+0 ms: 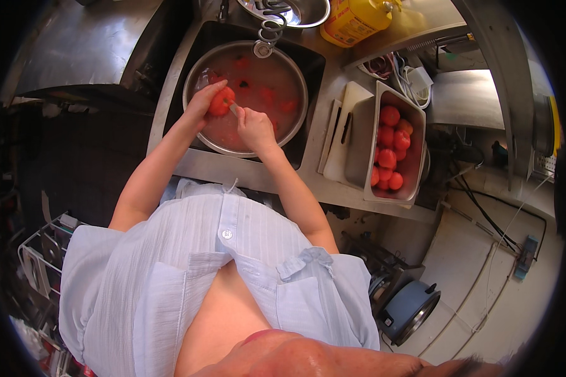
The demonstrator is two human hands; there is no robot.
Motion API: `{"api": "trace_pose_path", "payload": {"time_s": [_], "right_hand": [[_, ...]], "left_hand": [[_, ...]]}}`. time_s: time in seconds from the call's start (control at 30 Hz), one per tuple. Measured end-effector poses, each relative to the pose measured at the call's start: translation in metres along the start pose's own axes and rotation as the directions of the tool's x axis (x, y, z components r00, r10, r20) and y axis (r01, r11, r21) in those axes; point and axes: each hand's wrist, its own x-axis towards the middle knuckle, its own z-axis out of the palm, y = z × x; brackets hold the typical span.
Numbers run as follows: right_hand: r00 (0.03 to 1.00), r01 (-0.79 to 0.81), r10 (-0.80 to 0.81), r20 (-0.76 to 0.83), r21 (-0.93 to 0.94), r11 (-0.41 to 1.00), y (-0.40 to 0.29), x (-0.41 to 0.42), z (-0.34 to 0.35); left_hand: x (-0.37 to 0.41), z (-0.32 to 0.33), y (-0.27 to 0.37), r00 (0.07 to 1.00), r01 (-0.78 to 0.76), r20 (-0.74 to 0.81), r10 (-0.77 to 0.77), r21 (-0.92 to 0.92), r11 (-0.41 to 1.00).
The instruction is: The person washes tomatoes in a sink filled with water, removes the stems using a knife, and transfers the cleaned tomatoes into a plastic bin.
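Note:
My left hand [203,101] holds a red tomato [220,102] over a wide metal basin [303,101]. In my right hand [256,128] is a small knife [234,109], its blade against the tomato near the stem end. Reddish, cloudy water fills the basin, and several tomatoes [267,95] lie in it, partly hidden by the water. The basin stands in a dark sink. To the right, a deep steel pan [356,162] holds several red tomatoes that look peeled [387,159].
A coiled spring faucet [263,48] hangs over the basin's far rim. Behind it stand a metal bowl [311,21] and a yellow plastic jug [353,23]. A white cutting board [340,146] lies between sink and pan. Below right is a blue rice cooker [408,308].

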Motion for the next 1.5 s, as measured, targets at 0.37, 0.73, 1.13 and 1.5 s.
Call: {"api": "trace_pose_path", "payload": {"time_s": [0.37, 0.73, 1.13, 1.5], "right_hand": [[0.980, -0.177, 0.196, -0.010, 0.392, 0.903, -0.007, -0.001, 0.037], [0.673, -0.721, 0.044, 0.738, 0.668, -0.183, -0.030, 0.004, 0.009], [0.971, -0.179, 0.239, 0.024, 0.735, 0.654, -0.012, 0.012, -0.010], [0.977, -0.130, 0.199, -0.081, 0.515, 0.847, -0.014, 0.020, 0.005]], "left_hand": [[0.016, -0.004, -0.022, 0.922, -0.337, -0.134, 0.364, 0.186, 0.923], [0.007, 0.003, -0.019, 0.710, -0.570, -0.084, 0.699, 0.515, 0.640], [0.015, -0.003, -0.023, 0.849, -0.492, -0.092, 0.520, 0.221, 0.842], [0.016, -0.016, -0.039, 0.760, -0.558, -0.063, 0.647, 0.450, 0.698]]}}
